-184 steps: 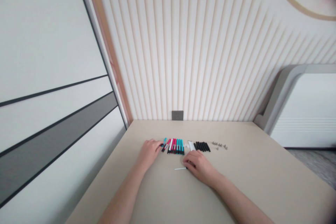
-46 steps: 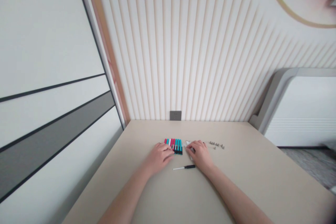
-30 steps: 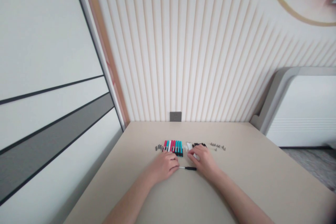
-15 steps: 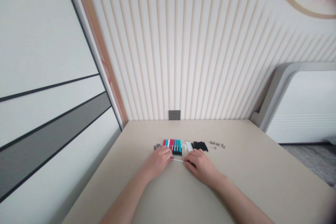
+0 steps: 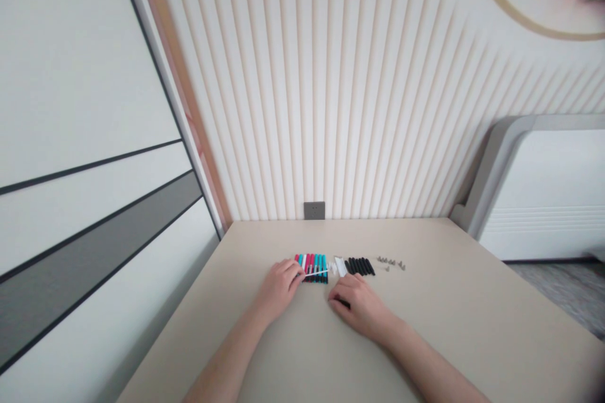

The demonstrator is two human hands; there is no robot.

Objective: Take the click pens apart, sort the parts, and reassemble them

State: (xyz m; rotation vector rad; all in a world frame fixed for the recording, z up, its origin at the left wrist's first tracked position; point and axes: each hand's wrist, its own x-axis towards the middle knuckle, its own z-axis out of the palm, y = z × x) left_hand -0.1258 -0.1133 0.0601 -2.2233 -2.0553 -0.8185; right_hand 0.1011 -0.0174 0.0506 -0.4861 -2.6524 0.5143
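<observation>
White stick (image 5: 317, 272) now over markers (image 5: 312, 268), left grip (image 5: 280, 289) pinching it, right grip (image 5: 358, 307) cupped over black piece (image 5: 344, 304), hold unclear

Both bare forearms, the left forearm (image 5: 230, 341) and the right forearm (image 5: 425, 360), rise from the bottom edge of the view and angle inward, wrists low and nearly straight. The left hand (image 5: 278, 289) sits palm down, its fingers (image 5: 293, 271) bunched and curled forward, thumb tucked close beneath them. The right hand (image 5: 359, 308) lies well apart from it, also palm down and turned inward, its fingers (image 5: 339, 299) loosely curled, their tips pointing toward the left hand.
</observation>
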